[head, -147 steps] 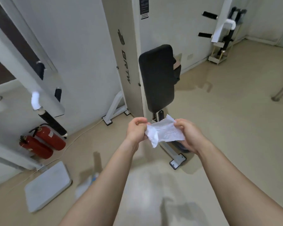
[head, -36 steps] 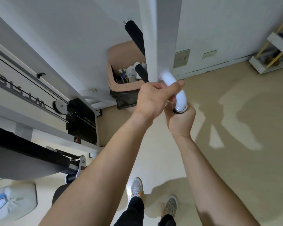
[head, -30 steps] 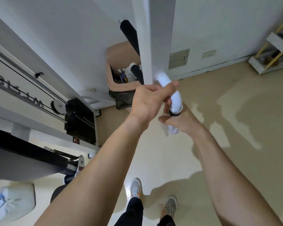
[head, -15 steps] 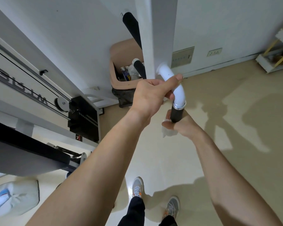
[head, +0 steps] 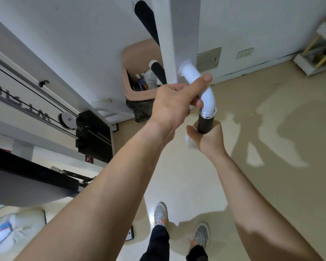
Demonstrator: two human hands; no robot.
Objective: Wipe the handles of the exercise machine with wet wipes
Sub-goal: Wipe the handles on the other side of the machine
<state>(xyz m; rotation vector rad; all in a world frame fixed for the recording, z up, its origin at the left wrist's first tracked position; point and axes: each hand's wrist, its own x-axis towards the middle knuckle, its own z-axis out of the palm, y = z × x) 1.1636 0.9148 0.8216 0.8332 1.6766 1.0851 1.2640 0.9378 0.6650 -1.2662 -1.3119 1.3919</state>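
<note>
At centre right of the frame the right hand [head: 210,137] is wrapped in a closed grip around the black handle [head: 205,124], with a white wet wipe [head: 191,143] pressed between palm and handle; a corner of the wipe sticks out on the hand's left side. Just above it, the left hand [head: 172,106] is closed around the white curved tube [head: 203,85] that carries the handle, thumb lying along the top of the bend. A chrome collar [head: 207,115] separates tube and handle. The tube joins a white upright post [head: 177,34] at upper centre, which hides parts of two other black handles [head: 149,21] behind it. Behind the post stands a tan waste bin [head: 134,76] with a black liner, holding bottles and crumpled paper. At left are the weight stack [head: 94,136], a pulley [head: 67,119] with black cables, and a dark pad [head: 30,178] at lower left. A wipes packet [head: 2,232] lies blurred in the lower left corner. The person's shoes [head: 160,213] stand on the beige floor [head: 271,129] at bottom centre.
</note>
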